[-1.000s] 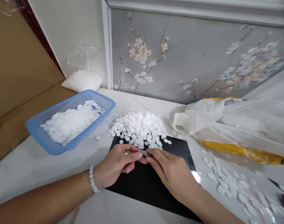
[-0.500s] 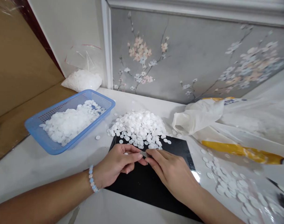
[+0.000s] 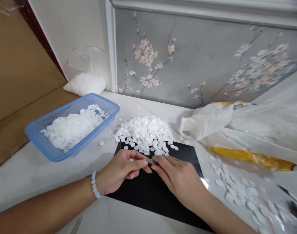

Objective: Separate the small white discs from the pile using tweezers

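Observation:
Over the black mat (image 3: 150, 198), my left hand (image 3: 126, 167) and my right hand (image 3: 177, 175) meet with fingertips almost touching. Between them a thin greyish-white piece (image 3: 150, 161) shows, pinched by thumb and index finger on each side. Its exact kind is too small to tell. A bit of a white disc (image 3: 131, 159) peeks out within the curled left fingers. Just beyond my hands lies a heap of small round white discs (image 3: 147, 130), spilling onto the mat's far edge.
At left stands a blue plastic basket (image 3: 54, 157) holding many white discs. Behind it leans a clear zip bag (image 3: 86, 83) of white pieces. A white-and-yellow plastic bag (image 3: 207, 122) lies at right, with loose discs (image 3: 239, 191) nearer me. A flowered panel (image 3: 194, 48) rises behind.
Both hands keep the same pinch over the mat, with the left fingers shifting very slightly. The whole view has drifted a little; nothing else has visibly moved.

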The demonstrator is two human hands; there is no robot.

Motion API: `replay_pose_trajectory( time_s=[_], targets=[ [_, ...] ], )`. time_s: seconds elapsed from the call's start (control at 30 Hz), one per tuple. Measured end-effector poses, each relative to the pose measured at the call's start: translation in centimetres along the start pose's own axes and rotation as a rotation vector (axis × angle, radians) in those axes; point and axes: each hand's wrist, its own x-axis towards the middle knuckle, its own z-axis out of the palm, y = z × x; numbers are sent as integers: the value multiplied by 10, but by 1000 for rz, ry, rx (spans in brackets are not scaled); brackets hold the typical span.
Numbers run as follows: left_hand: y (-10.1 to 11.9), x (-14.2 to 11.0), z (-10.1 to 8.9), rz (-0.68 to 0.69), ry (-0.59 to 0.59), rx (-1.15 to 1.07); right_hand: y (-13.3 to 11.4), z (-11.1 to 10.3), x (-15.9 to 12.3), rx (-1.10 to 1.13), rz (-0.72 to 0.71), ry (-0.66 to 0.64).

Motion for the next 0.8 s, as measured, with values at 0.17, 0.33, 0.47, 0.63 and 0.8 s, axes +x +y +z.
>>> replay_pose_trajectory(
  time_s=[0.17, 0.33, 0.47, 0.63, 0.8],
  targets=[
    [0, -1, 1, -9, -8, -12, 0, 0, -1, 15, 29, 12],
    [-1, 1, 0, -11, 5, -42, 0, -1, -2, 107, 140, -43],
    [-1, 2, -1, -18, 11, -37, 0, 0, -1, 108, 99, -45],
    [1, 0, 0, -31, 6, -8, -1, -1, -2, 65, 61, -52],
    [1, 1, 0, -36, 10, 7, 0, -1, -2, 38, 35, -39]
  ],
)
